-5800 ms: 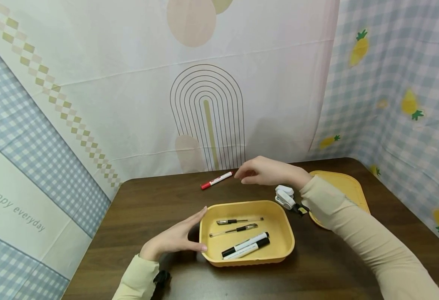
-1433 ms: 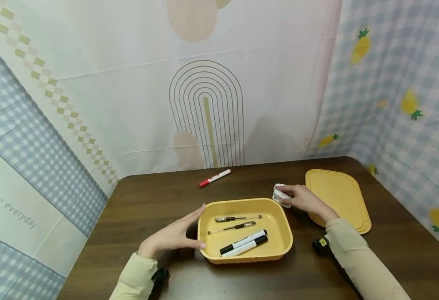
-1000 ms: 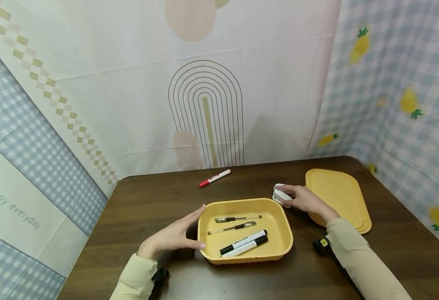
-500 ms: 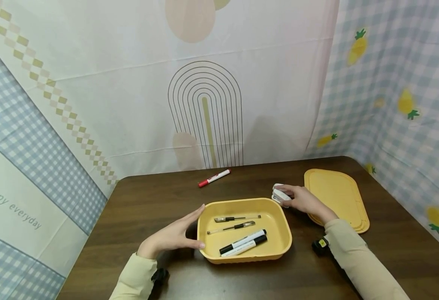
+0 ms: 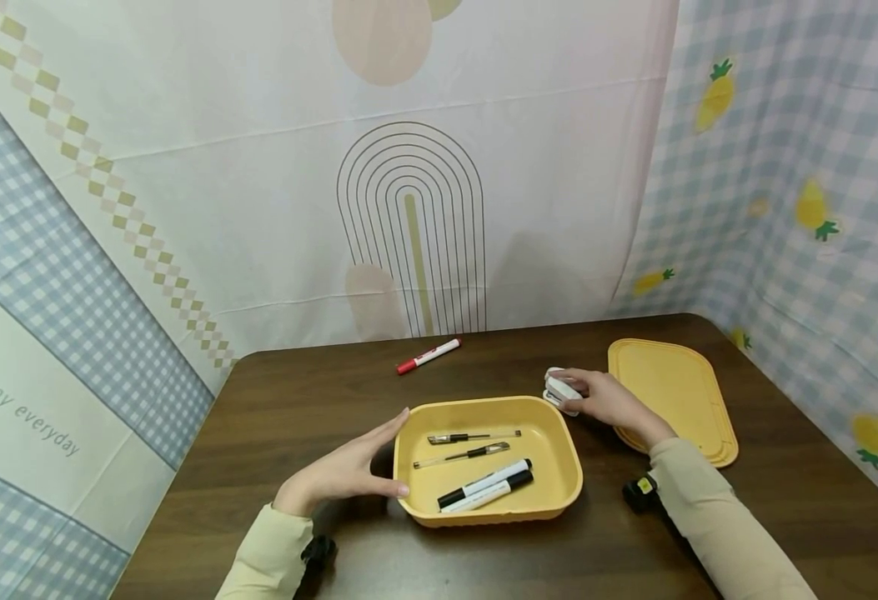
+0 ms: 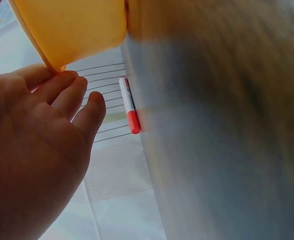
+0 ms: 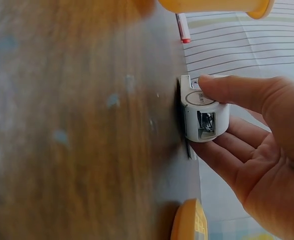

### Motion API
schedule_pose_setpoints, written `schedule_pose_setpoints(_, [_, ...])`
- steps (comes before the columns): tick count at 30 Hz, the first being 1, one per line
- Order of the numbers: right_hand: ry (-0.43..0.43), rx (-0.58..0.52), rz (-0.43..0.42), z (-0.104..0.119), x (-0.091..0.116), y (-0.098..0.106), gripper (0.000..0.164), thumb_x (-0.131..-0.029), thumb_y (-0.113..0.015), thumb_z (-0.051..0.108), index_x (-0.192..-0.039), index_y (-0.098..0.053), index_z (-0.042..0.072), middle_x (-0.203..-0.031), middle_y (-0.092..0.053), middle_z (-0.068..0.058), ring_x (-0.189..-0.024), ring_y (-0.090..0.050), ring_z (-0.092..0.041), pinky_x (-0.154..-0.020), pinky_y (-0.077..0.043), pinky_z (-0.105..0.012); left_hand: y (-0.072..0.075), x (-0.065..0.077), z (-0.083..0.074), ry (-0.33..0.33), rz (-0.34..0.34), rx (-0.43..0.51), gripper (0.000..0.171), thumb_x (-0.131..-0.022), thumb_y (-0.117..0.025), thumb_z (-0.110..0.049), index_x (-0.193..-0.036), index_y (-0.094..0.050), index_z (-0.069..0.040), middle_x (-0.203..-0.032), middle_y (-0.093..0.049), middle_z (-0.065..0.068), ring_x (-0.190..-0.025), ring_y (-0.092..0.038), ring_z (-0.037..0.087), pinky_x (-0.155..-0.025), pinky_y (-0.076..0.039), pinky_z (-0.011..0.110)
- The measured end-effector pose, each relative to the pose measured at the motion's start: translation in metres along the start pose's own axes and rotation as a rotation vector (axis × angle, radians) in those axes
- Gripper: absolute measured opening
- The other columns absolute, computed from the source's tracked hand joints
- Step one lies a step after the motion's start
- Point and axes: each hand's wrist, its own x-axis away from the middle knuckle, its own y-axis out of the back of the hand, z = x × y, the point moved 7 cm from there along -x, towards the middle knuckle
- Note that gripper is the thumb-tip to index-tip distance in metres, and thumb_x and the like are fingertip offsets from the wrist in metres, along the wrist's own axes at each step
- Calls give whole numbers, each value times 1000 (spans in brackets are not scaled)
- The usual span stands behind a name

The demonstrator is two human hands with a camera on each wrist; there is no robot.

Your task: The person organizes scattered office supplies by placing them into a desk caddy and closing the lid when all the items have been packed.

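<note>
A small white stapler point(image 7: 205, 112) sits on the table just past the far right corner of a yellow box point(image 5: 488, 521). My right hand point(image 5: 609, 398) grips it, thumb on its top and fingers along the side, with its lower edge close against the tabletop in the right wrist view. My left hand point(image 5: 344, 473) spans the left side of the box, fingers extended, thumb and fingertips touching its rim. Inside the box lie two thin black-gripped pens point(image 5: 463, 455) and two white markers point(image 5: 485, 485) with black caps.
A red and white marker point(image 5: 428, 356) lies near the table's back edge, behind the box. To the right of my right hand, a yellow lid point(image 5: 674, 392) lies flat on the dark wooden table point(image 5: 296, 387). A fabric backdrop point(image 5: 273, 217) stands behind the table.
My right hand has come from near the red marker down to the stapler and now grips it. Over the last second it stays almost still. The left hand keeps its place at the box.
</note>
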Motion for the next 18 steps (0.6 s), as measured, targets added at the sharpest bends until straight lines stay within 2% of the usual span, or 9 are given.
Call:
schedule_pose_setpoints(5, [13,-18,1,3,2,2,58,-92,-74,11,-144,-52,0,-126,-65,-26,-108,-66,-33,-80,-52,-38,0,0,-1,7,3,0,108,-83,-78,-54,-164,-13,-24,-168,-12,-5,-151,-15,18,-119,-21,52])
schedule_pose_setpoints(11, [17,-34,-20,4,1,6,56,-93,-73,10,-142,-51,-7,-123,-65,-27,-109,-65,-36,-81,-54,-38,1,-1,-1,0,-3,-5,108,-83,-79,-53,-164,-13,-21,-168,-14,0,-151,-15,20,-119,-22,54])
schedule_pose_setpoints(18, [11,-74,-34,11,-1,14,50,-94,-71,11,-138,-55,-6,-120,-67,-24,-103,-67,-31,-75,-55,-34,-1,0,1,5,-2,-11,108,-84,-79,-52,-164,-14,-20,-168,-14,0,-151,-16,20,-119,-22,54])
